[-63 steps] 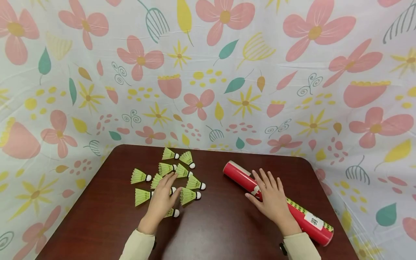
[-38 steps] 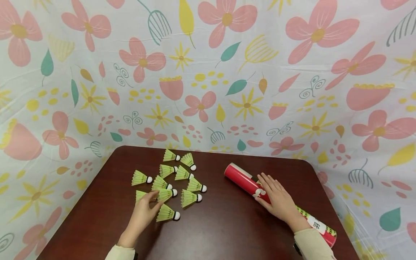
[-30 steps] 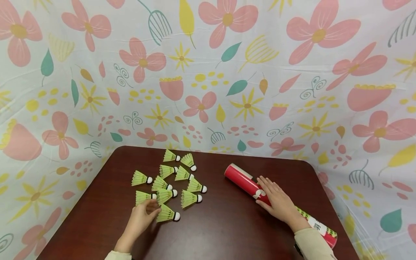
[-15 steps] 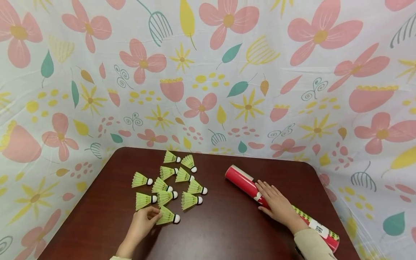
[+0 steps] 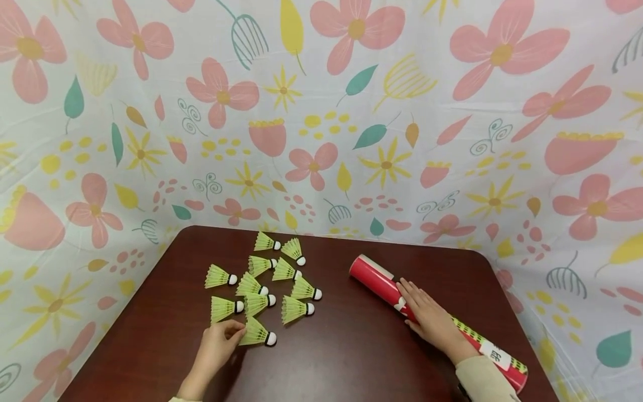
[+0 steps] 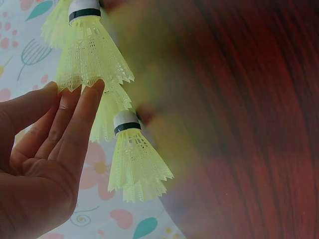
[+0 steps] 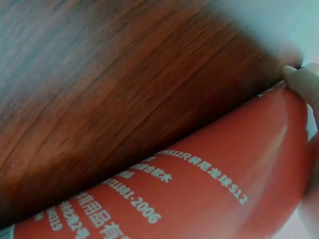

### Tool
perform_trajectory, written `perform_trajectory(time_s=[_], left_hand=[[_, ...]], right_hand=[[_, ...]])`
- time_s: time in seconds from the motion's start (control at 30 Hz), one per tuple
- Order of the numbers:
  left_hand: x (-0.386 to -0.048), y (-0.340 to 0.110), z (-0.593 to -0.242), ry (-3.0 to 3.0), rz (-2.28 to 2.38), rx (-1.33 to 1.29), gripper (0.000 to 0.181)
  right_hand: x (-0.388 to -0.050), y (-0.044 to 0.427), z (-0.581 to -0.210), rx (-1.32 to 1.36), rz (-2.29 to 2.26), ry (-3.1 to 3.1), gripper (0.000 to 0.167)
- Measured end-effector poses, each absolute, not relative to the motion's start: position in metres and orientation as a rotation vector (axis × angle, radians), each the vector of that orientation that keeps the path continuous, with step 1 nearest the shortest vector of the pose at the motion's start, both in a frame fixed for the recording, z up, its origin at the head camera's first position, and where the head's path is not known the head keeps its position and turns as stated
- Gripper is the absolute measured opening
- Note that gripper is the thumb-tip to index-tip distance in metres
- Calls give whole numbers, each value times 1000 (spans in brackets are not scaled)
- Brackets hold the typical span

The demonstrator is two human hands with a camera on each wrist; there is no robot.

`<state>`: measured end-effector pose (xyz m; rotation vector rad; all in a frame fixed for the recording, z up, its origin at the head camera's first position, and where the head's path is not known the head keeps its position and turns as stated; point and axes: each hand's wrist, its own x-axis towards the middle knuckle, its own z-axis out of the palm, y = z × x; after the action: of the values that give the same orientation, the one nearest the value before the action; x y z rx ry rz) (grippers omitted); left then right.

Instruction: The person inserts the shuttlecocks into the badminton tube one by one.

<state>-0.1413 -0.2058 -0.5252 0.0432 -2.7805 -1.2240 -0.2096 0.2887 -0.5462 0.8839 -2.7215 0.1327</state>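
Yellow-green shuttlecocks with white heads lie on the table at left. My left hand point(image 5: 217, 341) pinches the skirt rim of the nearest shuttlecock point(image 5: 258, 333) between thumb and fingers. In the left wrist view, the thumb and fingertips meet the skirt edge of that shuttlecock point(image 6: 87, 50), and another shuttlecock point(image 6: 137, 159) lies close by. My right hand point(image 5: 434, 322) rests along a red shuttlecock tube point(image 5: 377, 282), its fingers straight and together. White printing shows on the tube point(image 7: 209, 164) in the right wrist view, with the thumb point(image 7: 299, 82) at its edge.
Several more shuttlecocks point(image 5: 296, 308) lie in loose rows beyond the left hand, all on their sides. The tube slants across the right of the dark wooden table point(image 5: 341, 357). A flowered cloth point(image 5: 321, 111) hangs behind the table's far edge.
My left hand has drawn back from over the middle shuttlecocks to the nearest one and taken its skirt rim. My right hand stays on the tube, its fingers closer together.
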Motion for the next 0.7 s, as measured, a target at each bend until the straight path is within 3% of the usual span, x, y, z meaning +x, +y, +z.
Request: perform_trajectory(time_s=[0.7], left_hand=[[-139, -212, -523, -2734, -1269, 39, 6]], right_hand=[[-208, 282, -549, 846, 114, -2749, 93]])
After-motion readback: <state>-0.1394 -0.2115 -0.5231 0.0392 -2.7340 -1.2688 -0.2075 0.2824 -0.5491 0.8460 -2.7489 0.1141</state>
